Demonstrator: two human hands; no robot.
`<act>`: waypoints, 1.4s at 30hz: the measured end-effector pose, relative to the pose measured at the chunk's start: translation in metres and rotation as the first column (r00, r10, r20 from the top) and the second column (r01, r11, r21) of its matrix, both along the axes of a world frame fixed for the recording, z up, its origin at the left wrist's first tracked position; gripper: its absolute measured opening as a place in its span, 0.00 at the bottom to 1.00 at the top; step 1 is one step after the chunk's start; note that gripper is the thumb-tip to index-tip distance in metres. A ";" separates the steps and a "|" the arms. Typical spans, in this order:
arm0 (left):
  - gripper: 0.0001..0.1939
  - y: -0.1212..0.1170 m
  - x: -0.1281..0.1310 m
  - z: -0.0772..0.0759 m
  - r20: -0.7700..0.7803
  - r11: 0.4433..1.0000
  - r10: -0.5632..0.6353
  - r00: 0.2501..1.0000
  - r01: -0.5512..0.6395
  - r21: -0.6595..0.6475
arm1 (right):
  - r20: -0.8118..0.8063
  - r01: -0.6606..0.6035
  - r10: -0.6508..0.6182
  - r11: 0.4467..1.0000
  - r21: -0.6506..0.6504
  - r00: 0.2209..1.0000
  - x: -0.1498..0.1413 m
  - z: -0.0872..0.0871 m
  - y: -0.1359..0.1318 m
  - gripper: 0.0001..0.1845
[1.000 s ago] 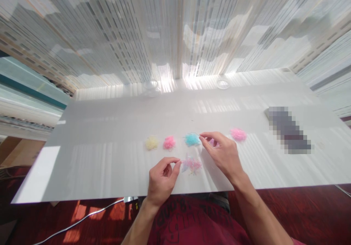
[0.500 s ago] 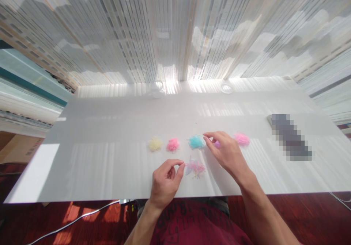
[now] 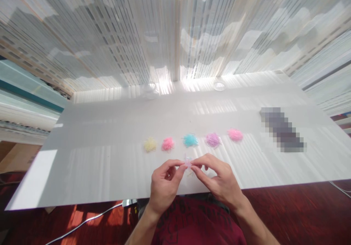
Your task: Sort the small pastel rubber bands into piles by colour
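My left hand [image 3: 166, 181] is closed, thumb and index finger pinched together at the near side of the table. Facing it, my right hand [image 3: 218, 177] is also closed in a pinch, its fingertips very near the left ones. Between them shows a small mixed pile of thin pastel strands [image 3: 188, 162], pale pink and lilac, partly hidden by the fingers. Whatever each pinch holds is too small to make out. Beyond the hands lie heaps of similar thin strands in a row: yellow [image 3: 150, 144], coral pink [image 3: 168, 144], teal [image 3: 190, 140], purple [image 3: 213, 139] and pink [image 3: 235, 135].
A dark pixelated object [image 3: 282, 129] lies on the right of the white table [image 3: 109, 128]. Two clear round items, one at left [image 3: 150, 90] and one at right [image 3: 219, 86], stand by the striped curtain [image 3: 175, 29]. A white cable [image 3: 87, 219] runs along the floor.
My right hand has come down and left from beside the teal and purple heaps to meet my left hand. The purple heap is now uncovered. The view has shifted slightly.
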State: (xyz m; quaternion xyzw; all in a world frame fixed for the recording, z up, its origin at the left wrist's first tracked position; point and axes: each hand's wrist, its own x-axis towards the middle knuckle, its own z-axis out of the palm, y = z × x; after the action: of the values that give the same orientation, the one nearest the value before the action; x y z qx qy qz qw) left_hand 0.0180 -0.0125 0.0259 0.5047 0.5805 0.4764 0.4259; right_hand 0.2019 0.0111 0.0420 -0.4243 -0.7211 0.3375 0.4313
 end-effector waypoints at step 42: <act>0.05 0.009 -0.030 -0.002 -0.350 0.979 0.009 0.937 0.063 0.196 | 0.253 0.699 -0.725 0.687 0.199 0.640 0.106 -0.034 0.034 0.12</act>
State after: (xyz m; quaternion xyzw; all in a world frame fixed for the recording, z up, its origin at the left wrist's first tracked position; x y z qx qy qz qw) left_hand -0.0116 -0.0036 0.0239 0.6301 0.5878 0.4305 0.2687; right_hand 0.3081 0.0451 0.0076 -0.7032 -0.5674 0.0386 0.4266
